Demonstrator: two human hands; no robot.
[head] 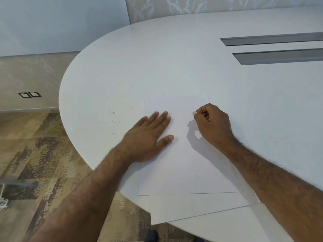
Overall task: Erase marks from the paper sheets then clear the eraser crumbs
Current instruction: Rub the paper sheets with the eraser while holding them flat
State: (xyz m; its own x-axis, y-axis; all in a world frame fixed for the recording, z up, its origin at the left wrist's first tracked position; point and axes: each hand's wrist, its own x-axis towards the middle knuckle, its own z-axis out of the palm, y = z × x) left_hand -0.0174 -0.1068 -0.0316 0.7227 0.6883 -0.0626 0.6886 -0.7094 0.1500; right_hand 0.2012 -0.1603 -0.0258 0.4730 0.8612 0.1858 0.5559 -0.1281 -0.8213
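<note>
A white paper sheet (185, 165) lies on the white table (157, 58), on top of a second sheet (192, 208) that sticks out below it and over the table's edge. My left hand (148, 137) lies flat on the top sheet's left side, fingers straight. My right hand (213, 124) hovers at the sheet's upper right and pinches a small white eraser (194, 112) between thumb and fingers. Dark eraser crumbs (113, 122) are scattered on the table left of the sheet. No marks show on the top sheet.
Two grey slots (272, 48) are set into the table at the far right. The table's curved edge runs along the left, with patterned floor (43, 154) beyond it. Floor sockets (29, 94) sit at the far left.
</note>
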